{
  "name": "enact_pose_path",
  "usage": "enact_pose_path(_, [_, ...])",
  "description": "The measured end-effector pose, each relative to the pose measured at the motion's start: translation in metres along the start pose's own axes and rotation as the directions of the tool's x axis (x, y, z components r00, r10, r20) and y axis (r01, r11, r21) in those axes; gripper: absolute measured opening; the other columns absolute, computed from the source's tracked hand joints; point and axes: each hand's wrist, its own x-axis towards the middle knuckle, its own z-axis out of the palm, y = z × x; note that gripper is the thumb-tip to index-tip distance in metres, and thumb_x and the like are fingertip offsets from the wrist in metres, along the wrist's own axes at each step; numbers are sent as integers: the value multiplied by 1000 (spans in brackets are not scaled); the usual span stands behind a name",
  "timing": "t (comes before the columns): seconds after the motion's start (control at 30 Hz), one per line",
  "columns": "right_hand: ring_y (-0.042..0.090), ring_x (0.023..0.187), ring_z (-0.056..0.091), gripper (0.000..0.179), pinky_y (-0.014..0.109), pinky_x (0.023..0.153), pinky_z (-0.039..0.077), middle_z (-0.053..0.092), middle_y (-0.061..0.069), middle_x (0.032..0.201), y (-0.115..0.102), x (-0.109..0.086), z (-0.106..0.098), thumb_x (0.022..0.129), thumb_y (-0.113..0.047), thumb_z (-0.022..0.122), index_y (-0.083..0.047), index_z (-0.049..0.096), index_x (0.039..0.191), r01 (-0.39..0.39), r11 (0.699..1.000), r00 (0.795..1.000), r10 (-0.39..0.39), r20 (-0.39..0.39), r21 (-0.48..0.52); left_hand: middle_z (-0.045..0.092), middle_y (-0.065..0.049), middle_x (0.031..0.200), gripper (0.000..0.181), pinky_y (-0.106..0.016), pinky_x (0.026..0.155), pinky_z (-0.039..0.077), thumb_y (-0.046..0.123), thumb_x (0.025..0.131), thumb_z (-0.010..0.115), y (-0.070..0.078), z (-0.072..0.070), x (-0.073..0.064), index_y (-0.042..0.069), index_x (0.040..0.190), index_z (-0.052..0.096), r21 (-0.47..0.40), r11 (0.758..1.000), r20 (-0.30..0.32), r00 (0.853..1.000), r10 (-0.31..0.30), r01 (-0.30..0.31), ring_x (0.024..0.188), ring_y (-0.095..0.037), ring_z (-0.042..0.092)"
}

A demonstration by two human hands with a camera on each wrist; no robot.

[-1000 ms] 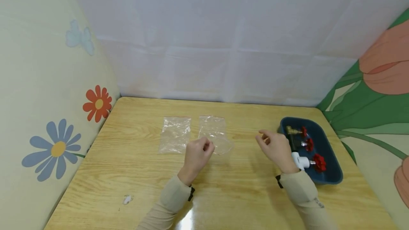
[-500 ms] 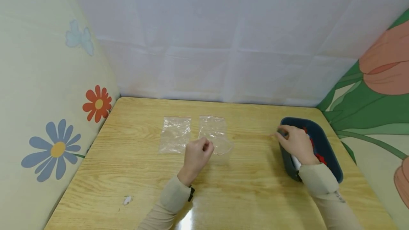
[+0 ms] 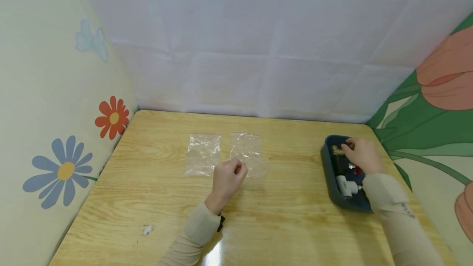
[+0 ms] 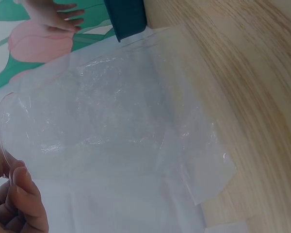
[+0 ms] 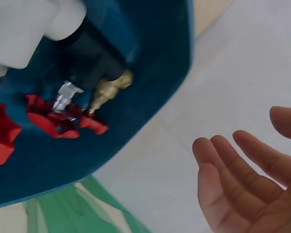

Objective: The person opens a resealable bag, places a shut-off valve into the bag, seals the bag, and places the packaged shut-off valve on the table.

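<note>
Between thumb and fingers, my left hand (image 3: 227,180) pinches the rim of a clear zip bag (image 4: 102,116), which hangs with its mouth spread apart in the left wrist view. Over the far right part of a dark blue bin (image 3: 351,205) is my right hand (image 3: 363,156), its fingers loosely bent and holding nothing. Inside the bin lie a white valve (image 3: 346,187), a black valve (image 3: 340,164) and a brass valve (image 3: 337,150). Their red handwheels (image 5: 47,119) show in the right wrist view; from the head, the right arm partly covers them.
Two flat clear zip bags, a left one (image 3: 202,155) and a right one (image 3: 245,145), lie on the wooden table (image 3: 281,225). A white cloth (image 3: 236,52) hangs behind it. Painted walls stand at both sides.
My right hand has moved right, from beside the bin to above its far right part; its fingers are empty throughout. The left hand keeps its place with the bag.
</note>
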Motion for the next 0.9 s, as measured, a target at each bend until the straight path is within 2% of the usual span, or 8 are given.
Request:
enact_pose_path(0.17, [44, 77, 56, 45, 51, 65, 45, 57, 34, 95, 19, 13, 1, 89, -22, 52, 19, 52, 108, -62, 998, 996, 62, 60, -13, 55, -2, 49, 14, -10, 41, 37, -7, 68, 63, 1, 0, 0, 2, 59, 59, 9, 1000, 9, 1000, 0, 0, 39, -5, 45])
enact_pose_path(0.3, [47, 83, 53, 49, 51, 69, 44, 55, 35, 100, 28, 23, 1, 89, -26, 51, 19, 51, 109, -123, 992, 984, 127, 123, -37, 55, -2, 49, 15, -10, 40, 36, -8, 68, 63, 1, 0, 0, 2, 59, 58, 10, 1000, 5, 1000, 1, -1, 39, -5, 44])
enact_pose_path(0.4, [47, 84, 53, 50, 52, 71, 44, 55, 35, 100, 33, 27, 2, 88, -26, 51, 20, 50, 108, -138, 990, 979, 142, 146, -38, 55, -2, 49, 15, -10, 40, 36, -8, 68, 63, 1, 0, 0, 2, 58, 58, 1, 1000, -1, 1000, 7, -7, 39, -5, 44])
enact_pose_path(0.5, [48, 85, 52, 48, 53, 73, 44, 54, 36, 100, 38, 31, 6, 87, -24, 51, 20, 50, 107, -119, 993, 981, 122, 149, -25, 55, -1, 48, 15, -10, 40, 36, -9, 67, 63, 1, 0, 1, 3, 58, 58, 3, 1000, -7, 1000, 13, -13, 39, -5, 43])
enact_pose_path(0.67, [49, 85, 52, 38, 55, 75, 43, 55, 36, 97, 50, 38, 18, 85, -13, 52, 20, 53, 103, -14, 999, 987, 22, 157, -48, 54, 0, 48, 16, -10, 40, 36, -8, 67, 63, 2, -1, 1, 4, 58, 57, 16, 1000, -5, 1000, 19, -19, 39, -4, 42])
enact_pose_path(0.77, [49, 86, 53, 34, 55, 75, 43, 56, 35, 97, 55, 44, 26, 83, -10, 52, 19, 55, 102, 25, 997, 979, -8, 203, -80, 54, -1, 48, 16, -10, 40, 36, -8, 67, 63, 2, 0, 1, 3, 58, 57, 19, 1000, -4, 1000, 22, -22, 39, -3, 42])
enact_pose_path(0.9, [50, 89, 52, 32, 54, 74, 43, 56, 35, 99, 61, 51, 32, 82, -8, 52, 16, 56, 102, 12, 994, 961, 19, 276, -110, 54, -1, 48, 15, -10, 40, 36, -8, 67, 63, 3, 0, 2, 3, 58, 58, 20, 1000, -4, 1000, 24, -24, 39, -4, 42])
